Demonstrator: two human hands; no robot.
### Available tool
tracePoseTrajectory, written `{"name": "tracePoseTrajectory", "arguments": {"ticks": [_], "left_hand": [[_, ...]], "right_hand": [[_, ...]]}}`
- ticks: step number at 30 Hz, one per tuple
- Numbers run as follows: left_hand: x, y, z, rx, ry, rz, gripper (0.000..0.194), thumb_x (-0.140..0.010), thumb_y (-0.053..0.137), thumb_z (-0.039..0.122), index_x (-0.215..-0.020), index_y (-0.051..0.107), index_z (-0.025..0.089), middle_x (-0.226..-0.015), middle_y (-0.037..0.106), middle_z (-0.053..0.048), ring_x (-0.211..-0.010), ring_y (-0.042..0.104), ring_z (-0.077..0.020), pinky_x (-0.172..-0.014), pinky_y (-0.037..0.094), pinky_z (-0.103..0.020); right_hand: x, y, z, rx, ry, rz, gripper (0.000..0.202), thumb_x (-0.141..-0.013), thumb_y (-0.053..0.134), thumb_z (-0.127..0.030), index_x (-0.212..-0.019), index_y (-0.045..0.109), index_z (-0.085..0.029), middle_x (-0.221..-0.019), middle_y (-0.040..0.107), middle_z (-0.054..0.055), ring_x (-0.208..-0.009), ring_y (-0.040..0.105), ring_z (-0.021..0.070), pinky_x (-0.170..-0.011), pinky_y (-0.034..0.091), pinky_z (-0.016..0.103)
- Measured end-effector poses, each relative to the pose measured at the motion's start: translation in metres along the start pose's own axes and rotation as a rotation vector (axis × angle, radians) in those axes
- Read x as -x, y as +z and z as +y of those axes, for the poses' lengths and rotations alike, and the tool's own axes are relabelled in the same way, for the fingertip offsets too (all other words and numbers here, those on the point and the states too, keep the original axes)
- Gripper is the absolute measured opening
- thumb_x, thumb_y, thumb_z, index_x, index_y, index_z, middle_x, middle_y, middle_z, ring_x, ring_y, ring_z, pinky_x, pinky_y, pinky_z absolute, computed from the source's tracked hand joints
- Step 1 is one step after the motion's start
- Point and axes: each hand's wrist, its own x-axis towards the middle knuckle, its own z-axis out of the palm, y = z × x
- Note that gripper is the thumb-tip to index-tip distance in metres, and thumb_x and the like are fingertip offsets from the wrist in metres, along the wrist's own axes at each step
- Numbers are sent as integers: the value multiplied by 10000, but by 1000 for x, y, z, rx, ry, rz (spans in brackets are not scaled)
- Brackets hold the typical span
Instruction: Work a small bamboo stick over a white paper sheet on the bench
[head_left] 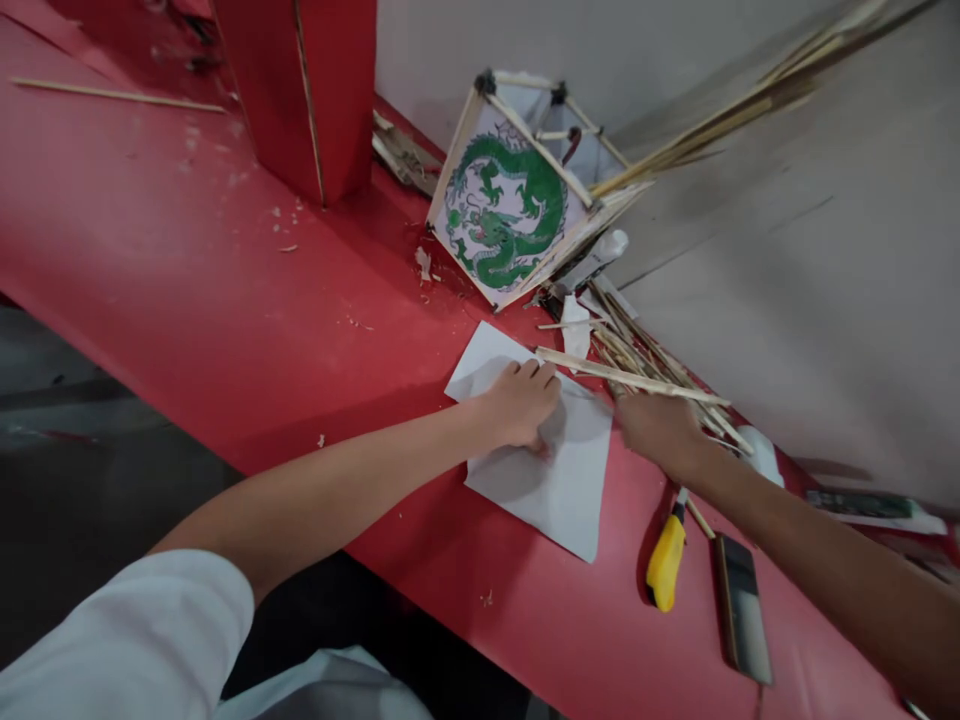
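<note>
Curling on mid-frame white paper (559,510), left hand (523,402) is hiding its fingertips. Bamboo strip (637,379) is slanting lower-right, just above right hand (660,430); grip unclear.

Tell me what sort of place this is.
Probably a craft workspace: a red table against a wall bears a dragon-decorated frame, loose sticks and a yellow cutter.

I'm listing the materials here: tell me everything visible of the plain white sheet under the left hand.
The plain white sheet looks like paper, unprinted where it shows and slightly uneven. It lies askew on the red tabletop. The left hand rests on it, and that forearm hides part of its left edge. The right hand is beside its right corner; whether they touch is unclear.
</note>
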Motion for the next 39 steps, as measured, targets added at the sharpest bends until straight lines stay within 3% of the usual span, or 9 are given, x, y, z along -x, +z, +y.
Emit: {"name": "tracePoseTrajectory", "arguments": {"ticks": [2, 5, 15, 19, 22, 25, 28, 34, 39], "left_hand": [[-1, 1, -1, -3, 21, 2, 864, -700, 746, 724, -1263, 560, 97, -1386, 527, -209, -1194, 483, -342, -968, 387, -399], [0, 3, -3, 0, 53, 25, 855, -710, 729, 733, -1254, 562, 94, -1373, 529, -208, -1191, 487, -342, -962, 391, -403], [7, -4, -3, 12, 38, 14, 764, -718, 738, 715, -1185, 548, 142, -1344, 542, -168, -1215, 489, -328, -970, 393, -392], [6, -6, 0, 4, 32, 2, 800, -707, 756, 708, -1215, 543, 128, -1355, 534, -180, -1211, 494, -341, -978, 402, -412], [4, -7, 1, -3, 11, -24, 853, -694, 762, 716, -1242, 540, 101, -1372, 519, -200, -1214, 490, -356, -995, 404, -435], [3, -7, 1, 1, 34, -32, 859, -695, 755, 727, -1238, 547, 94, -1363, 525, -200, -1198, 496, -353, -983, 414, -433], [5, -5, -1, 8, 60, -15, 811, -717, 741, 721, -1222, 554, 115, -1358, 527, -183, -1205, 489, -346, -976, 415, -423], [7, -1, -3, 32, 47, 11, 750, -709, 760, 692, -1189, 550, 155, -1371, 522, -155, -1230, 476, -329, -985, 404, -409], [3, -3, -1, 1, 44, -7, 779, -697, 763, 687, -1206, 546, 138, -1354, 535, -176, -1194, 499, -334, -983, 408, -415]], "right_hand": [[2, 4, 19, 14, 31, -30, 263, -921, 535, -192, -859, 771, -94, -922, 766, 234, -901, 739, 346, -686, 475, 360], [7, -1, 23, 0, 71, 92, 397, -1003, 435, -335, -946, 771, -131, -1002, 766, 208, -929, 724, 329, -704, 464, 360], [20, -15, -50, -218, -148, 89, 330, -949, 506, -346, -884, 785, -182, -942, 779, 128, -879, 712, 252, -637, 385, 299], [11, -7, -35, -181, -95, 84, 298, -948, 517, -312, -987, 789, -198, -1024, 781, 133, -931, 715, 257, -683, 430, 294], [4, -4, -7, -115, 22, 91, 313, -940, 493, -200, -1043, 772, -104, -1059, 759, 227, -987, 713, 318, -750, 464, 345], [6, -10, 8, -67, 47, 122, 336, -975, 480, -264, -1029, 772, -107, -1039, 761, 224, -978, 716, 334, -761, 480, 370], [14, -18, -7, -72, -28, 175, 376, -992, 481, -371, -1025, 777, -142, -1023, 770, 194, -968, 718, 320, -757, 477, 361], [24, -19, -57, -230, -195, 112, 334, -963, 482, -313, -933, 789, -186, -954, 780, 139, -916, 723, 267, -713, 448, 314], [11, -7, -26, -123, -22, 139, 322, -951, 469, -203, -1000, 783, -151, -1013, 775, 181, -942, 723, 288, -718, 450, 322]]}}
